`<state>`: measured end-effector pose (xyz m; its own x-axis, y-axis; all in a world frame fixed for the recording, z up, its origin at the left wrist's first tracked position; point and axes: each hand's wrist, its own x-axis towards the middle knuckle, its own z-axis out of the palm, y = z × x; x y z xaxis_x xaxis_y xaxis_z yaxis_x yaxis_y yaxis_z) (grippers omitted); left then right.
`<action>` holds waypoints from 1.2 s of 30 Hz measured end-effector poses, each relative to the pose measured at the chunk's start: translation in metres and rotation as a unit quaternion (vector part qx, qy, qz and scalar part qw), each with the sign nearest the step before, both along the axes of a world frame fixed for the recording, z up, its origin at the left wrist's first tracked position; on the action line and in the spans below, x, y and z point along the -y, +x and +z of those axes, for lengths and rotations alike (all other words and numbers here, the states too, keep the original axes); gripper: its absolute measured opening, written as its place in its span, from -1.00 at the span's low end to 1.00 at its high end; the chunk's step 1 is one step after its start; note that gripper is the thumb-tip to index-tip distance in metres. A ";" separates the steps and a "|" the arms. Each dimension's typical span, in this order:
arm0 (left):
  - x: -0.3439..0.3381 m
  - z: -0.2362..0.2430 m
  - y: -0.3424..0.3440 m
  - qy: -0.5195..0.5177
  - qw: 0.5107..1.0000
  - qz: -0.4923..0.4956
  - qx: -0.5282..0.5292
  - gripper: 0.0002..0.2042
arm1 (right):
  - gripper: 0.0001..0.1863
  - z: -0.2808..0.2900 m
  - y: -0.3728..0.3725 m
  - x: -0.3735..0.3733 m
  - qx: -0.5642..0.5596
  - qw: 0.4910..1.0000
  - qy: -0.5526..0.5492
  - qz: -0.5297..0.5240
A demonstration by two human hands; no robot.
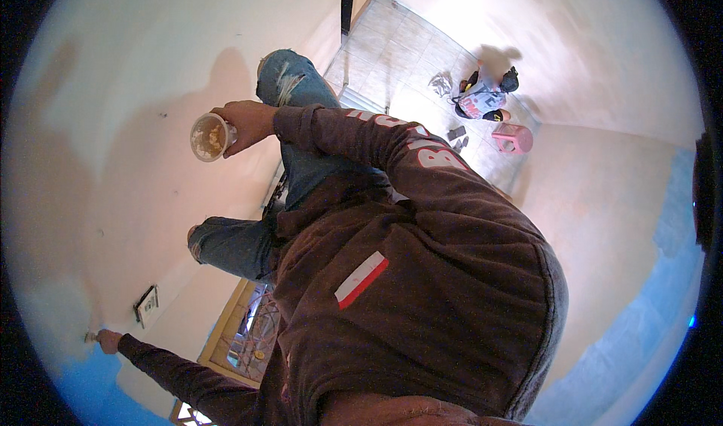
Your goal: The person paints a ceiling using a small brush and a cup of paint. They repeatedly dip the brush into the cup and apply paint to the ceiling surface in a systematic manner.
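Beige paste, lumpy, filling a small round cup (210, 137), mouth tipped toward the camera. Gripped round its side by the right hand (247, 122), fingers wrapped close, arm stretched across the body in a brown sleeve. Held in the air just off the pale wall (105, 87), above a knee in torn jeans (290, 79).

Well apart from it, down and to the left: the left hand (110, 341), arm out straight, closed on something small and pale (91, 336) pressed to the wall; too small to tell what kind of tool. Clearly the nearer of the two hands to the wall, and touching it through that piece; cup up and to the right of it, on a slanting line along the wall face.

Just beside the left hand, a switch plate (146, 304). Below, a patch of blue paint (83, 384). Under the arm, a wooden window frame (226, 328).

Far below, a tiled floor (392, 57) with a pink stool (513, 137) and a bag amid some clutter (482, 98).
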<state>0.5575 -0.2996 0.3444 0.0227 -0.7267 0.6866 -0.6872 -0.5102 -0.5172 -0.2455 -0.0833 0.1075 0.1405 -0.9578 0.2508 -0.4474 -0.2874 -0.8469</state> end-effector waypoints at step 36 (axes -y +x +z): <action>-0.029 -0.035 0.046 0.129 0.916 0.235 0.298 -0.85 | -0.15 0.009 0.008 0.002 0.032 0.998 -0.057 0.027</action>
<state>0.6038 -0.2707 0.3096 0.0521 -0.8721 0.4865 0.0205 -0.4861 -0.8737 -0.2373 -0.0852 0.1168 0.1711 -0.9143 0.3672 -0.3755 -0.4051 -0.8336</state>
